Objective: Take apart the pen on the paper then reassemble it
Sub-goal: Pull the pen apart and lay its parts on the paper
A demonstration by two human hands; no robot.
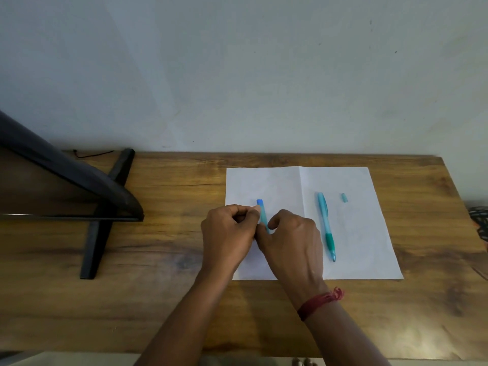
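A white sheet of paper (351, 186) lies on the wooden table. Over its left half, my left hand (228, 233) and my right hand (293, 241) meet on a teal pen (262, 213) with a blue end cap that points away from me. Both hands pinch the pen; its lower part is hidden by my fingers. On the right half of the sheet lies a second teal pen (326, 225), whole, tip toward me. A small teal piece (343, 197) rests alone, right of that pen's far end.
A dark monitor (63, 173) with a crossed black stand (105, 207) fills the table's left side. A dark tangled object (479, 223) sits at the right edge. The wall rises behind the table's (158, 299) far edge.
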